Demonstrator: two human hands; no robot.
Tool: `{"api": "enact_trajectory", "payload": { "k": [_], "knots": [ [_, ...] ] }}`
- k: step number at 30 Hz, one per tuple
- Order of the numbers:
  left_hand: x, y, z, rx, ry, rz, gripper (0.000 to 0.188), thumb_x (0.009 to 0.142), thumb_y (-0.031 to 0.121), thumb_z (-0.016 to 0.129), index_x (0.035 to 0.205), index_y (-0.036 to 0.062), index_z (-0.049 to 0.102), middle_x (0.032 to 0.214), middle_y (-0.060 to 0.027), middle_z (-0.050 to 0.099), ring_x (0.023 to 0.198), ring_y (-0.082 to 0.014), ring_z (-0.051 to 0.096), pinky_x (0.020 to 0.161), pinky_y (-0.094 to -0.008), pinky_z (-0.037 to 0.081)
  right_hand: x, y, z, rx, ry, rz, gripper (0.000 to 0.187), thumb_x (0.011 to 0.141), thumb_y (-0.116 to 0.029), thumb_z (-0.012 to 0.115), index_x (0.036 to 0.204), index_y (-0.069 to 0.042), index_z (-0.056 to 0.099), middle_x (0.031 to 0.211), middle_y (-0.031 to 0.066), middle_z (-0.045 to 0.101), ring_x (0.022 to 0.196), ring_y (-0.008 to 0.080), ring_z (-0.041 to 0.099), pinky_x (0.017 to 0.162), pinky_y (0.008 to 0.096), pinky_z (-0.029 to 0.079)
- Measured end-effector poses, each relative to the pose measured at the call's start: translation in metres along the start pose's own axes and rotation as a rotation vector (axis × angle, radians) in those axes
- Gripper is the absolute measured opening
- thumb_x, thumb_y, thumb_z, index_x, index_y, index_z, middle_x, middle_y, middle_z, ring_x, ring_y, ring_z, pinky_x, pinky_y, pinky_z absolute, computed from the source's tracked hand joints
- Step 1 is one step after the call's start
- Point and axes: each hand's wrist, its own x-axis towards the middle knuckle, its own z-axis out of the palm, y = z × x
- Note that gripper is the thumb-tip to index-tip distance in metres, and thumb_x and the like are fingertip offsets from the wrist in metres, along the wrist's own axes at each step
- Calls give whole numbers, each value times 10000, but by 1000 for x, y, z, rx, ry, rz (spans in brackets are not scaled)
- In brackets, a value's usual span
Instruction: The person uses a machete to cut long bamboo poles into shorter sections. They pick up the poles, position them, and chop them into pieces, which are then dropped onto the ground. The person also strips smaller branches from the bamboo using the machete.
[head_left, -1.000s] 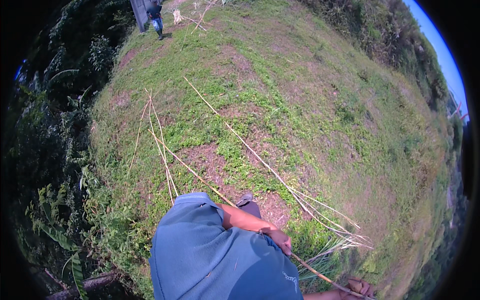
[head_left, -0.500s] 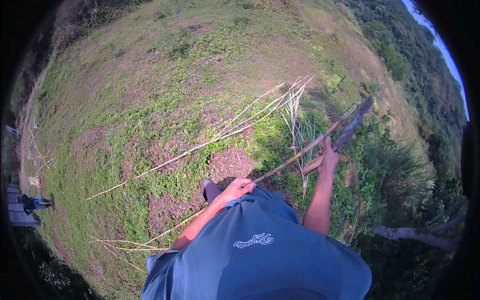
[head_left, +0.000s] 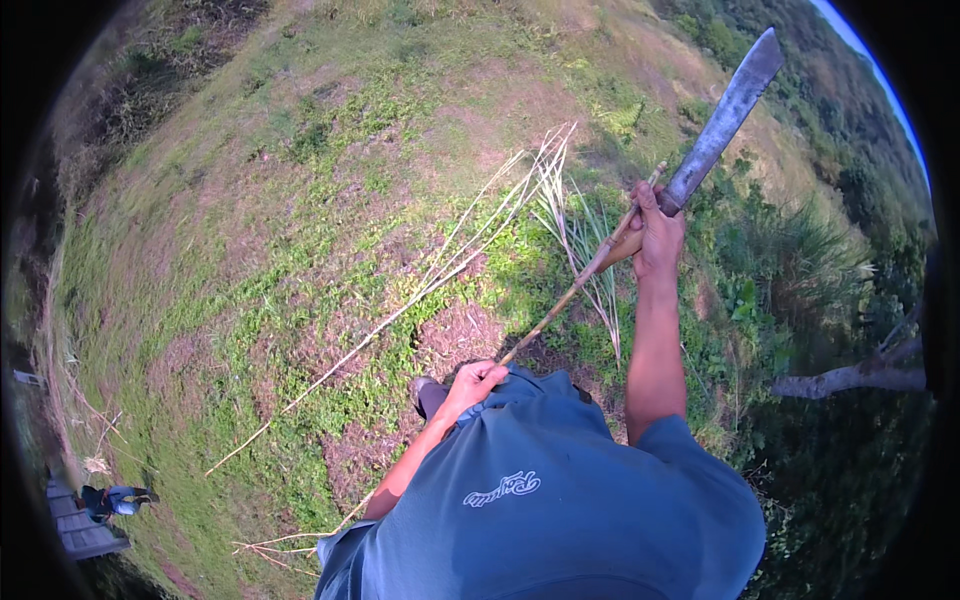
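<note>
My left hand (head_left: 475, 387) is closed round a long, jointed cane stalk (head_left: 562, 302) close to my waist. The stalk slants up to the right, and its thin rear end passes behind my left forearm to a branched tip (head_left: 275, 547) at the lower left. My right hand (head_left: 660, 238), raised at the far end of the stalk, grips a machete by its wooden handle (head_left: 622, 248). The broad, worn machete blade (head_left: 722, 125) points up and right, away from me. Fingers of that hand also touch the stalk, whose cut end shows just beyond them.
On the grass ahead lies another pale stalk (head_left: 345, 362) with a forked top. Beside it droop long green and straw-coloured leaves (head_left: 590, 255). A thick tree branch (head_left: 850, 382) and bushes stand on the right. Far left, a person (head_left: 118, 500) is near grey boards (head_left: 88, 533).
My right hand has risen with the machete, its blade swinging up and standing out more above the stalk. The stalk has tilted steeper. My left hand keeps its grip near my waist.
</note>
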Motion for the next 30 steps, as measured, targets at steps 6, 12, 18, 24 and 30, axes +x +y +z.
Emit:
{"api": "enact_trajectory", "payload": {
  "k": [6, 12, 18, 24, 30],
  "knots": [
    [5, 11, 3, 281, 290, 105, 230, 881, 259, 660, 856, 32, 689, 582, -109, 558, 524, -134, 477, 509, -338, 410, 5, 11, 9, -57, 85, -133, 208, 874, -170, 699, 843, 1, 583, 741, 57, 602, 569, 91, 494, 539, 232, 415],
    [-4, 7, -5, 307, 460, 327, 184, 879, 259, 645, 882, 88, 712, 642, -155, 615, 539, -305, 593, 523, -413, 457, 3, 35, 7, 194, 141, -74, 202, 914, -174, 641, 835, -8, 558, 761, 60, 569, 629, 129, 500, 581, 274, 445],
    [-7, 15, -9, 279, 336, 436, 315, 892, 402, 611, 844, 97, 674, 612, -145, 570, 593, -335, 571, 532, -441, 407, -12, 34, -48, -191, 25, 60, 464, 994, -395, 455, 1173, 18, 570, 1141, 101, 625, 651, 146, 462, 610, 273, 444],
    [11, 19, 5, 144, 326, 388, 396, 890, 476, 579, 868, 92, 674, 630, -143, 582, 647, -348, 579, 597, -454, 425, 12, 52, -27, 45, -439, 278, 483, 1000, -385, 433, 1235, 28, 515, 1050, 108, 608, 734, 160, 535, 658, 301, 508],
    [5, -3, -7, 333, 393, 400, 382, 894, 471, 566, 849, 96, 623, 673, -153, 592, 712, -354, 597, 632, -461, 445, 83, 46, -30, 254, -725, 339, 394, 985, -356, 480, 1082, 13, 580, 789, 73, 601, 673, 173, 573, 657, 352, 538]
  ]
}}
